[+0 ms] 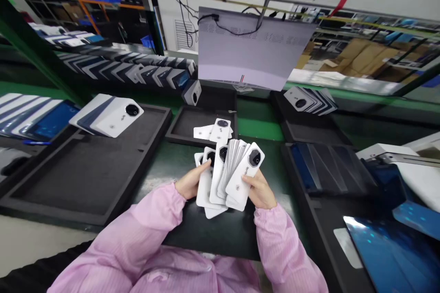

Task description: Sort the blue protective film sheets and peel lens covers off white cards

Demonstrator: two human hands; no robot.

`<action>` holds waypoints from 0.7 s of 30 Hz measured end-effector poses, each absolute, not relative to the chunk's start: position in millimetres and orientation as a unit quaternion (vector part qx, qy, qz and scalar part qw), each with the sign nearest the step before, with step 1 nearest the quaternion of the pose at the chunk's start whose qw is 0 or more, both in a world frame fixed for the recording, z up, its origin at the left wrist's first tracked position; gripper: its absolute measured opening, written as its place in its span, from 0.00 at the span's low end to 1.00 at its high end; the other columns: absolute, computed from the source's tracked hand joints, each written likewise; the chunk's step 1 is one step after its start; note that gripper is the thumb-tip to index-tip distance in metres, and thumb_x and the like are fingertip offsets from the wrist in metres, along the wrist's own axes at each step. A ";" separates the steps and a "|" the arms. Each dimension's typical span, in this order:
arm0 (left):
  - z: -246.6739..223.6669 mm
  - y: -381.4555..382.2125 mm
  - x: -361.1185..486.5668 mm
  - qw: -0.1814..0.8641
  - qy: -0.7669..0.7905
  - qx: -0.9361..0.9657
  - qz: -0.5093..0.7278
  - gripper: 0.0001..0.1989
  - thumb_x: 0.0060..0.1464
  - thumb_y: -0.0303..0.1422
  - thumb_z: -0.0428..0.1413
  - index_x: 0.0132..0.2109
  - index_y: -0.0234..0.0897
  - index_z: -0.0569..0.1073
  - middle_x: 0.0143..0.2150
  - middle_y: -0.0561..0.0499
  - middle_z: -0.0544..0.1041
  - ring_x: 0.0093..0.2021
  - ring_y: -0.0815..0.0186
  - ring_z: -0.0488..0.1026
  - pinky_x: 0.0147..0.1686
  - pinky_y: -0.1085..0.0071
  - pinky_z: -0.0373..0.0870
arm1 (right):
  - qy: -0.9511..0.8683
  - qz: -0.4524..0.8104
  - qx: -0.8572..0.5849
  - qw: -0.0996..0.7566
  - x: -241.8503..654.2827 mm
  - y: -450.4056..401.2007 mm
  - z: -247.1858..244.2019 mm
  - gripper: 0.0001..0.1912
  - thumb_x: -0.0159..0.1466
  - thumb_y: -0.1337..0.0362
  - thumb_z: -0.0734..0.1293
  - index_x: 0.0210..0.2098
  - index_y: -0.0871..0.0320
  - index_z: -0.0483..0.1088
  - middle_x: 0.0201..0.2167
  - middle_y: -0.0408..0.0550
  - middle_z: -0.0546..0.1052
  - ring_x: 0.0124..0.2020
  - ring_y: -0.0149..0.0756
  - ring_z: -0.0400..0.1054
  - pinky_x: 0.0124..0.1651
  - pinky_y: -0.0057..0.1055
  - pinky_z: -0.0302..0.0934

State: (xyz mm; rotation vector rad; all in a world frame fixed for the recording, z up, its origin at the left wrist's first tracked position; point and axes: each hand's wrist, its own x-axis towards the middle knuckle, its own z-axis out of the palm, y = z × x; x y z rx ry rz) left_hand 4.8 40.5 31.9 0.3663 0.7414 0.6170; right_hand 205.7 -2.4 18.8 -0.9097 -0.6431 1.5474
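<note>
A fanned stack of white phone-shaped cards [220, 178], each with a dark round camera mark, is held between my two hands above the dark green bench. My left hand [193, 182] grips the left edge, its thumb on top near a camera mark and its other fingers hidden beneath. At the right, my right hand [261, 190] pinches the foremost card [242, 183] with the thumb across its face. Just behind, more white cards [220, 132] lie in a small black tray [178, 123].
Large black trays [72, 178] flank me; the left one bears white and dark phone-shaped pieces [115, 116]. On the right are dark translucent sheets [330, 165] and glossy blue sheets [392, 256]. A grey monitor-like panel [250, 50] hangs ahead. Rows of pieces [123, 66] stand at the back left.
</note>
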 end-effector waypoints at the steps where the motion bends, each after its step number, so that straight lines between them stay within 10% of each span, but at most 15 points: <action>1: 27.5 35.1 10.3 0.879 0.334 0.167 0.296 0.21 0.59 0.39 0.48 0.50 0.27 0.72 0.44 0.38 0.79 0.48 0.54 0.74 0.53 0.61 0.65 | -0.284 0.667 -0.392 0.566 203.4 -3.2 18.9 0.27 0.49 0.70 0.72 0.48 0.52 0.66 0.43 0.45 0.77 0.44 0.43 0.71 0.50 0.42 0.64; 21: 22.5 4.1 8.0 0.863 0.310 0.205 0.342 0.25 0.38 0.22 0.59 0.49 0.31 0.73 0.43 0.43 0.80 0.49 0.49 0.73 0.50 0.57 0.67 | -0.374 0.678 -0.420 0.473 194.3 -4.6 23.8 0.24 0.49 0.68 0.73 0.46 0.54 0.67 0.43 0.47 0.77 0.44 0.44 0.71 0.49 0.42 0.64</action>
